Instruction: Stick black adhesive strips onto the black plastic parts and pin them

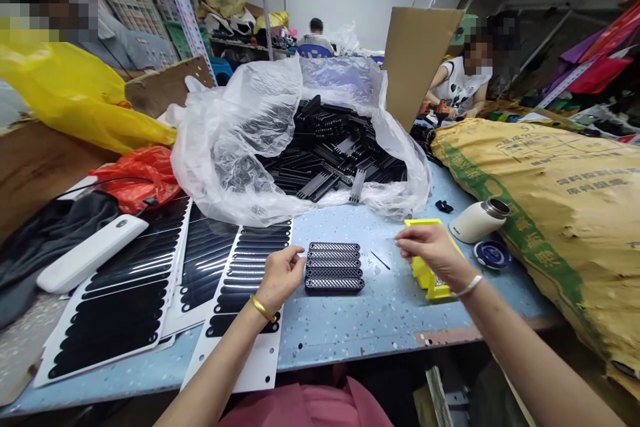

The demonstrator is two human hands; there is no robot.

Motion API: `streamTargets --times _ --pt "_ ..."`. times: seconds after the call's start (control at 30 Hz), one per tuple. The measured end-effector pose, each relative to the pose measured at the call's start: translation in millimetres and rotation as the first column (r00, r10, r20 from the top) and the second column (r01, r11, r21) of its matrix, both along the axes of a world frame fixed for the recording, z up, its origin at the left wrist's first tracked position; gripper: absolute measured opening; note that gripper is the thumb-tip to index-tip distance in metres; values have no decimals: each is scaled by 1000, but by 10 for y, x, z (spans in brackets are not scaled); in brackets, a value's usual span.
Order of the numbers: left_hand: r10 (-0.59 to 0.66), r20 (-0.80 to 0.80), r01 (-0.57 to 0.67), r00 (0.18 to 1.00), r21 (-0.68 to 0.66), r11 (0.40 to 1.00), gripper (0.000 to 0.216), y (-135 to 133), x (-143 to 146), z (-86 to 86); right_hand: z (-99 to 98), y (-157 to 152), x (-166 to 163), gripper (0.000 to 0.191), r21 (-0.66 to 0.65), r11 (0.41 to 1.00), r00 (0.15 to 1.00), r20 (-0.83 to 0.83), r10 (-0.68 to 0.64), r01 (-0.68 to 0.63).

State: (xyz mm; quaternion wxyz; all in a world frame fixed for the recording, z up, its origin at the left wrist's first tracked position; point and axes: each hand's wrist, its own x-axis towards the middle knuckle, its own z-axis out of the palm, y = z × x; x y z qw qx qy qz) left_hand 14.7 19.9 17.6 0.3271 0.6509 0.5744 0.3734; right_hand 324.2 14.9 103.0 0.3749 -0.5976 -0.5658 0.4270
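Note:
My left hand (284, 275) is closed, thumb and fingertips pressed together, just left of a row of black perforated strips (334, 268) lying side by side on the blue table (345, 327). Anything between those fingertips is too small to make out. Over a small yellow bin (434, 280) my right hand (431, 248) holds its fingers in a pinch. Whether a tiny part is in that pinch cannot be seen. A thin dark stick (381, 260) lies between the strips and the bin. The hand and wrist hide part of the bin.
A clear plastic bag (225, 173) heaped with black strips (330, 153) stands behind. Sheets of black adhesive pieces (125, 293) and a white elongated device (93, 253) lie left. A cream flask (479, 220), its lid (493, 254) and a yellow sack (555, 200) are right. People sit farther back.

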Motion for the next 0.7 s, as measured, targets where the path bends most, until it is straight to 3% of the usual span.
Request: streamTargets --times 0.07,0.13,0.23,0.33,0.43,0.53,0.7 --pt "-67 -105 72 992 37 997 25 54 51 67 -142 135 -448 14 -73 985 974 157 163 -153" --pt "-135 -219 143 966 24 989 24 112 92 112 -334 262 -837 20 -86 952 827 476 298 -294" --pt "-233 -377 242 897 -23 970 29 188 134 140 -546 375 -1171 20 -44 931 739 596 316 -363" --pt "-322 -497 334 806 -67 940 35 235 156 154 -599 394 -1224 24 -42 916 691 642 332 -400" --pt "-346 -574 351 742 -108 930 37 259 161 182 -572 383 -1162 28 -68 899 629 692 355 -433" --pt "-349 -604 345 716 -128 930 35 278 164 214 -549 392 -1109 26 -79 888 601 708 371 -454" --pt "-352 -602 348 716 -129 929 33 318 222 239 -566 453 -1082 25 -71 911 633 698 336 -406"
